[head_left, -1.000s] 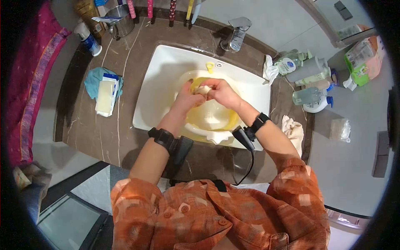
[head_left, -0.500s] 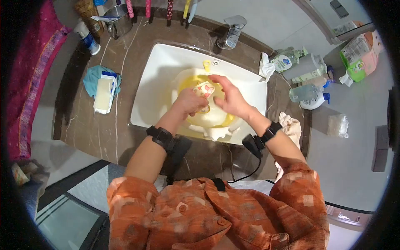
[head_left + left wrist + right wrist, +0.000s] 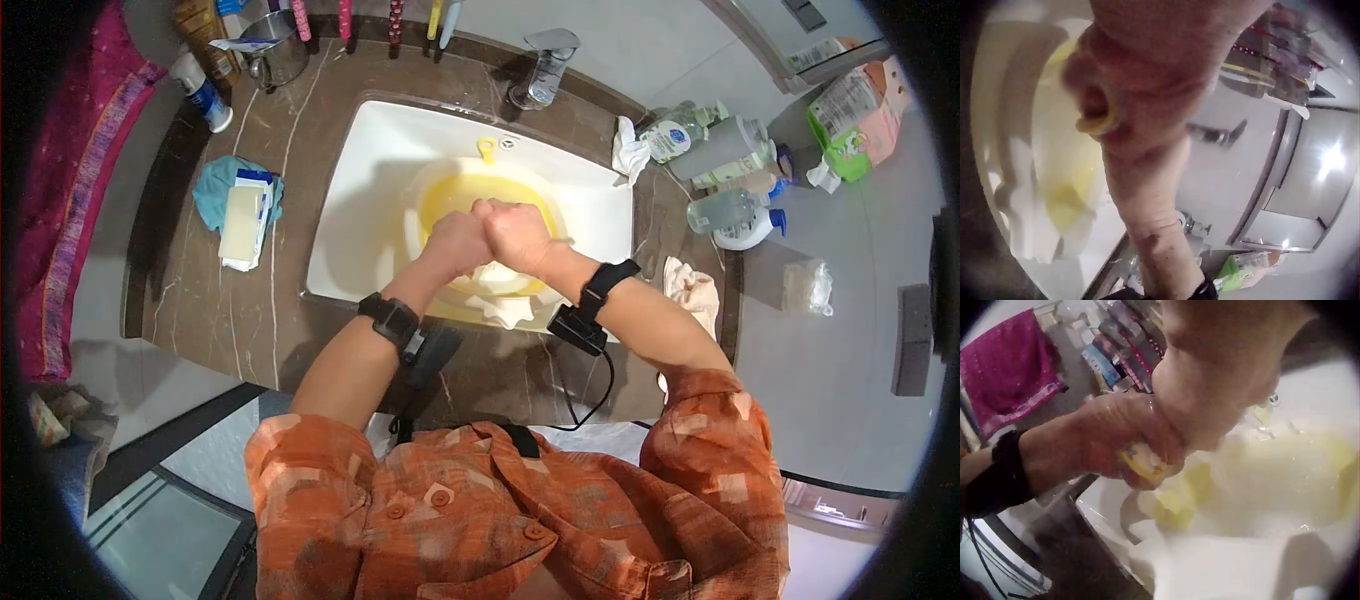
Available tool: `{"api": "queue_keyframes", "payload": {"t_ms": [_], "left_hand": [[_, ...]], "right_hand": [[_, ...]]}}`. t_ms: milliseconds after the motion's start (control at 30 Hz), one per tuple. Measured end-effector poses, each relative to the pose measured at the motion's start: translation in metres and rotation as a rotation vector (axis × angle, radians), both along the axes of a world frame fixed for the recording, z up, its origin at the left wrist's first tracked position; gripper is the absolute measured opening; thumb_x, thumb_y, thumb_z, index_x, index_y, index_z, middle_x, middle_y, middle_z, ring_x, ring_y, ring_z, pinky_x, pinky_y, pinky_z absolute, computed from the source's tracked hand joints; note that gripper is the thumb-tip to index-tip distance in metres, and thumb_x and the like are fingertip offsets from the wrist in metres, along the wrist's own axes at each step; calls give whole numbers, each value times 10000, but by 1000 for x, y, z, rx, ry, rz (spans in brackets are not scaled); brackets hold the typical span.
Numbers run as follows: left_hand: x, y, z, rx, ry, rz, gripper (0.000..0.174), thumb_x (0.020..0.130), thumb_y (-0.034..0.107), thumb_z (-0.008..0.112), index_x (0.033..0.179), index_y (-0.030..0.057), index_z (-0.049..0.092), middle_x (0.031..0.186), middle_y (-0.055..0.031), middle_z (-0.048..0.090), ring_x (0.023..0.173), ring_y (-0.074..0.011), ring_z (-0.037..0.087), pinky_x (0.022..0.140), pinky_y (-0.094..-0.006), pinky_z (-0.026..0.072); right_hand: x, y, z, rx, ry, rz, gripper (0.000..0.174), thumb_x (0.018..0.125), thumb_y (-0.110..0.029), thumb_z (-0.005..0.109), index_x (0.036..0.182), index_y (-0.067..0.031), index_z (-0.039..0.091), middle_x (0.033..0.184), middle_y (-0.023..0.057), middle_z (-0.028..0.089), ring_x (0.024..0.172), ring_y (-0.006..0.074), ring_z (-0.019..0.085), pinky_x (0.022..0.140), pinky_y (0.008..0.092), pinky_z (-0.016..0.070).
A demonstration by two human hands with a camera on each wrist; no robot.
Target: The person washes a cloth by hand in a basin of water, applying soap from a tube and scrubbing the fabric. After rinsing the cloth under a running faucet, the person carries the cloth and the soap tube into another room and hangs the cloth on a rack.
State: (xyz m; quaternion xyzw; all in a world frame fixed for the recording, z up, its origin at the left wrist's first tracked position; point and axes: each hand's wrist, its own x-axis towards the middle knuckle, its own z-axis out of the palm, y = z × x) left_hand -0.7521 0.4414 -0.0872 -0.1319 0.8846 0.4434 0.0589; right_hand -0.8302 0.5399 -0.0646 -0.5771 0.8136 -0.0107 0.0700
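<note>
Both hands meet above a white and yellow basin [image 3: 418,205] standing in the sink. The left hand [image 3: 458,243] has its fingers curled round a small, wet, pale cloth with a yellow edge; in the right wrist view the cloth [image 3: 1147,461] shows at the left hand [image 3: 1119,434]. The right hand [image 3: 517,232] is clenched against the left one, its fingers curled round the same bundle. In the left wrist view a yellow edge [image 3: 1099,125] pokes out of the grip. Most of the cloth is hidden by the hands.
The white sink [image 3: 345,215] surrounds the basin, with a faucet [image 3: 545,72] behind. Bottles [image 3: 720,212] and a cream cloth [image 3: 690,290] lie at the right. A soap-like bar [image 3: 240,225] on a teal cloth [image 3: 212,190] and a metal cup [image 3: 280,55] are at the left.
The right hand, apart from the cloth half a second ago, has closed in against the left hand. The patterned cloth that showed in the left hand is now bunched and covered.
</note>
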Motion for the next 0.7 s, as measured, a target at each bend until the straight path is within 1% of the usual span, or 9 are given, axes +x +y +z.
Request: {"api": "queue_keyframes", "payload": {"t_ms": [67, 167, 333, 400, 467, 500, 567, 600, 700], "left_hand": [[2, 0, -7, -204, -137, -21, 198, 706, 193, 573, 804, 32, 634, 776, -149, 636, 765, -245, 631, 661, -338, 502], [15, 4, 17, -207, -270, 50, 188, 708, 182, 582, 841, 64, 646, 839, -138, 637, 815, -265, 620, 700, -370, 494], [27, 5, 34, -306, -239, -19, 208, 701, 154, 589, 892, 91, 642, 869, -138, 633, 830, -282, 614, 715, -387, 488], [32, -2, 32, -337, -209, 17, 218, 698, 145, 591, 904, 90, 637, 871, -145, 631, 826, -288, 613, 714, -392, 488], [41, -28, 27, -290, -208, 268, 245, 672, 142, 611, 907, 78, 628, 859, -157, 627, 817, -310, 607, 715, -400, 484], [47, -38, 26, -287, -208, 274, 245, 672, 142, 611, 907, 78, 628, 859, -157, 627, 817, -310, 607, 715, -400, 484], [57, -55, 25, -206, -118, 402, 281, 637, 154, 630, 901, 60, 618, 844, -174, 622, 806, -327, 602, 712, -405, 479], [60, -59, 24, -205, -117, 402, 281, 637, 154, 630, 901, 60, 618, 844, -174, 622, 806, -327, 602, 712, -405, 479], [71, -67, 22, -159, -23, 437, 317, 604, 161, 640, 894, 38, 611, 833, -182, 620, 797, -336, 598, 708, -398, 478]], "right_hand": [[3, 0, -1, 123, -43, -37, 255, 665, -152, 614, 866, -71, 481, 745, 148, 596, 741, 315, 588, 642, 395, 474], [9, 2, -4, 102, -278, -118, 283, 668, -159, 638, 885, -58, 487, 700, 193, 586, 763, 349, 588, 661, 397, 475], [-9, 20, -1, 30, -706, 36, 512, 674, -188, 675, 1129, -49, 483, 883, 183, 589, 823, 298, 591, 725, 348, 469], [-26, 40, 27, 147, -810, -235, 575, 702, -221, 670, 1198, -42, 443, 947, 138, 574, 865, 241, 578, 767, 323, 457], [-52, 73, 18, 44, -303, -329, 616, 728, -227, 658, 1241, -24, 385, 906, 131, 581, 793, 208, 595, 651, 308, 491], [-55, 81, 16, 47, -302, -324, 616, 728, -227, 658, 1241, -24, 385, 906, 131, 581, 793, 208, 595, 651, 308, 491], [-51, 97, 11, 141, -541, -800, 696, 750, -219, 638, 1286, 33, 274, 983, 206, 565, 768, 252, 604, 638, 313, 516], [-47, 101, 2, 140, -540, -800, 696, 750, -219, 638, 1286, 33, 274, 983, 206, 565, 768, 252, 604, 638, 313, 516], [-40, 106, -16, -172, -974, -1018, 672, 766, -126, 607, 1290, 64, 231, 930, 194, 576, 639, 198, 610, 400, 261, 486]]}}
